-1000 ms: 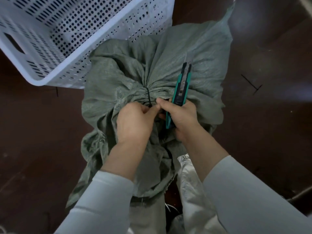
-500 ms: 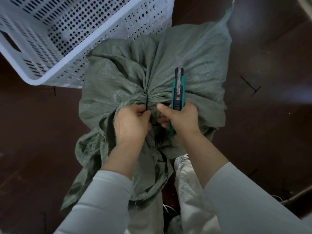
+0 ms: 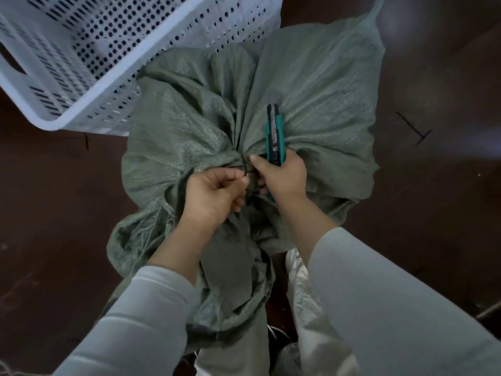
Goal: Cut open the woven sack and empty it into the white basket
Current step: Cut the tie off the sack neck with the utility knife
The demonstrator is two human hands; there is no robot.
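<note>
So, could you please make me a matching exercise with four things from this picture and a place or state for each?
1 basket
2 sack
3 knife
4 left hand

a in the right hand
b tied at the neck
c upper left, beside the sack
d pinches the tie

Pairs: 1-c, 2-b, 3-a, 4-d.
</note>
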